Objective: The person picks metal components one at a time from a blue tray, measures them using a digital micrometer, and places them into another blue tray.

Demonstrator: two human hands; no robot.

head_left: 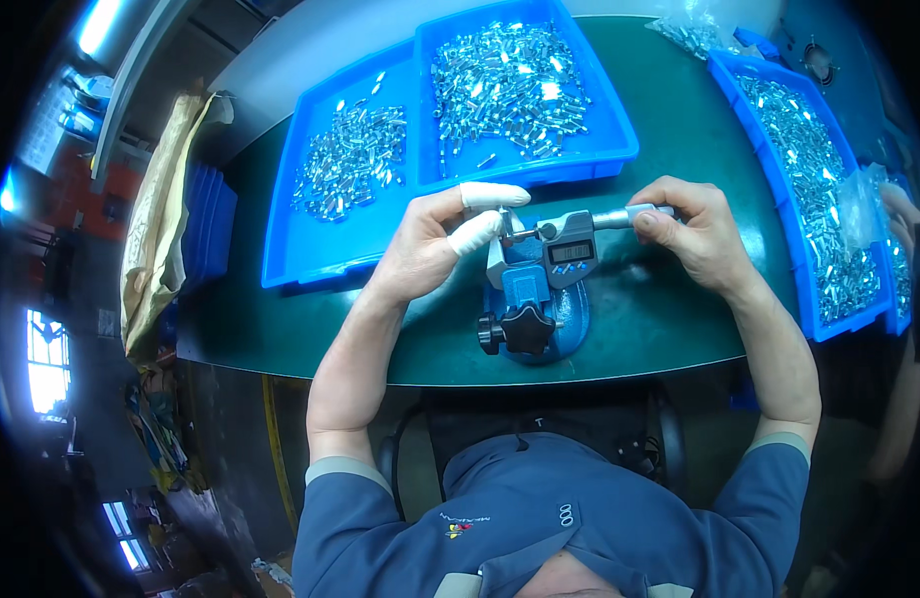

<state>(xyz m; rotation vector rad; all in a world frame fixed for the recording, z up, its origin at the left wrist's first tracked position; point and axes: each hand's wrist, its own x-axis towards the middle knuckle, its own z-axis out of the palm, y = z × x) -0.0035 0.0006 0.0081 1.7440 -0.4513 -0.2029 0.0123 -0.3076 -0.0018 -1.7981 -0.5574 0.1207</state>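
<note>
A digital micrometer (572, 251) with a small display sits clamped in a blue stand (570, 317) with black knobs on the green table. White finger covers are on the thumb and forefinger of my left hand (425, 244). Those two fingers close together at the micrometer's jaws; whatever lies between them is too hidden to name. My right hand (697, 231) grips the silver thimble (612, 218) at the micrometer's right end between thumb and fingers. Beyond the left hand, a blue tray (281, 249) holds a loose pile of small shiny metal parts (352, 159).
A second blue tray (624, 135), heaped with similar parts, overlaps the first. At the right stands a long blue tray (794, 214) of metal parts with a clear plastic bag (859, 209). Another person's hand (901, 207) shows beside it. Brown paper sacking (156, 229) stands at left.
</note>
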